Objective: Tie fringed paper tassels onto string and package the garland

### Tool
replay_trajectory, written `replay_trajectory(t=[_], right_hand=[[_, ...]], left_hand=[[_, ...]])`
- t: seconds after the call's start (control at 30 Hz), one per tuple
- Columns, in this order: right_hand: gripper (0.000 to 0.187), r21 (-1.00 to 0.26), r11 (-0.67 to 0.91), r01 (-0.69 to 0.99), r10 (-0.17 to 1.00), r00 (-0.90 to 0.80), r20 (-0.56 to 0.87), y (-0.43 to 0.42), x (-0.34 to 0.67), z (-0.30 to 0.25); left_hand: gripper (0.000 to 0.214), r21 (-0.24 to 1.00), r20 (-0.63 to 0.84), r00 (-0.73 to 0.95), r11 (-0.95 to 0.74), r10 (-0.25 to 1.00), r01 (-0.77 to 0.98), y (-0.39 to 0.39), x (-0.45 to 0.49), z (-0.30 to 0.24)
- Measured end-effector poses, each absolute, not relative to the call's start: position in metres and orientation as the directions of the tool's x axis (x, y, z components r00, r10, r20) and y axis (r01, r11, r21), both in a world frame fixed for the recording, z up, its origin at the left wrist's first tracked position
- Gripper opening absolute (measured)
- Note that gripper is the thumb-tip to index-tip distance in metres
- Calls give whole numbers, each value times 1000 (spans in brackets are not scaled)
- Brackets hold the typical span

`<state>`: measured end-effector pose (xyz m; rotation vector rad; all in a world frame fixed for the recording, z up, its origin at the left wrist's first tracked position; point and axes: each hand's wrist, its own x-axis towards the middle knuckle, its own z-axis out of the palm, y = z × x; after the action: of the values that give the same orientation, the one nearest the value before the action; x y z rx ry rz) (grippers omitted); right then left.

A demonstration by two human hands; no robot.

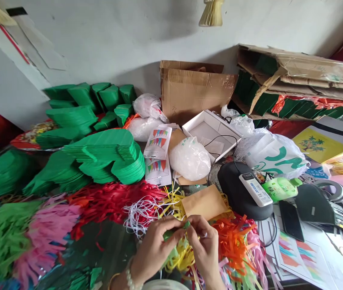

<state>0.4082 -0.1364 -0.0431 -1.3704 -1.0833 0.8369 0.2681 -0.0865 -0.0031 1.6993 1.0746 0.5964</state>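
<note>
My left hand [161, 237] and my right hand [203, 237] meet low in the middle, fingertips pinched together on a small piece of green paper [186, 224]. Its lower part is largely hidden by my fingers. Beneath my hands lie yellow paper strips [186, 257], with orange strips [234, 241] just right of my right hand. A tangle of white string [143, 211] lies beyond my left hand. A brown paper envelope [204, 202] rests just past my fingertips. Bracelets circle my left wrist.
Stacks of green cut paper [105, 151] fill the left, behind red strips [117, 201] and pink fringes [47, 229]. A cardboard box [197, 90] stands against the wall. At right are a power bank [255, 189], a green bottle [280, 188], a phone [291, 219] and printed sheets [316, 255].
</note>
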Motion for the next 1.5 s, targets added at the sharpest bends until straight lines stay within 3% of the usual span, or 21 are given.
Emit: replay_trajectory(t=[0.13,0.2,0.27,0.37,0.47,0.6,1.1,1.33,1.5], right_hand=[[9,-938,114,328,880,404,249,-137,400,-54],[9,-951,88,297,901,384,203,-135,403,-55],[12,-986,37,164,945,314,87,-133,409,-52],[33,-998,43,-34,978,205,35,-133,420,-44],[36,-995,35,-89,987,163,20,-135,424,-38],[25,-995,-36,-92,955,291,-62,-137,420,-37],[19,-994,75,85,883,458,106,-134,409,-36],[9,-951,122,285,871,429,240,-133,409,-42],[11,-937,147,318,876,398,272,-131,408,-44]], left_hand=[[22,874,42,471,-261,881,411,-95,275,-9],[21,883,43,447,-243,894,402,-93,276,-13],[20,926,-51,411,-111,910,360,-89,274,-19],[23,956,-293,354,259,888,139,-80,270,-29],[26,827,-476,339,544,811,-142,-75,270,-34],[28,713,-551,364,650,751,-264,-75,273,-33],[32,899,-402,289,435,869,-59,-76,269,-36],[29,959,-280,318,251,906,130,-75,271,-30],[24,972,-157,293,95,943,216,-79,273,-23]])
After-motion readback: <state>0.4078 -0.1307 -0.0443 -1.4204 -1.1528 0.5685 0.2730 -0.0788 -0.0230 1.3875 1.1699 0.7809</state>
